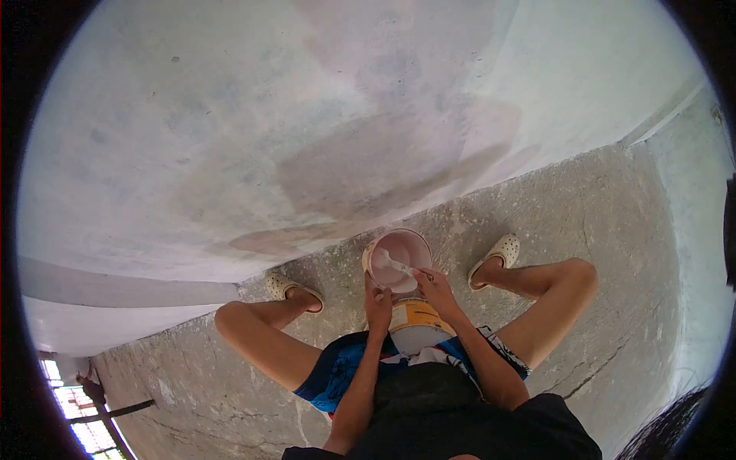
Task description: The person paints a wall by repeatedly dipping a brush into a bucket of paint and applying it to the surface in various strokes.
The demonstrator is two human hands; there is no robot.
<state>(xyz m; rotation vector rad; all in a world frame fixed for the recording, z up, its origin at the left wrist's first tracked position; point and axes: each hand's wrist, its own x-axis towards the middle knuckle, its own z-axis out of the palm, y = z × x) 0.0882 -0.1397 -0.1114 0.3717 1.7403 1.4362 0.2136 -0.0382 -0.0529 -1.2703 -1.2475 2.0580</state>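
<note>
A small bucket [408, 241] with pinkish paint inside is tilted between my feet, close to the wall. My left hand [377, 307] grips its lower left side. The fingers of my right hand [434, 290] are closed round the handle of a whitish brush or scraper [399, 266], whose head is inside the bucket; its exact type is unclear. Just below the small bucket stands a larger white and yellow bucket [418, 316], between my legs and partly hidden by my arms.
The pale wall [253, 138] has damp-looking pinkish patches and meets the rough concrete floor [598, 207]. Another wall [694, 230] rises at the right. Dark bars [115, 412] and a bright window stand at the lower left.
</note>
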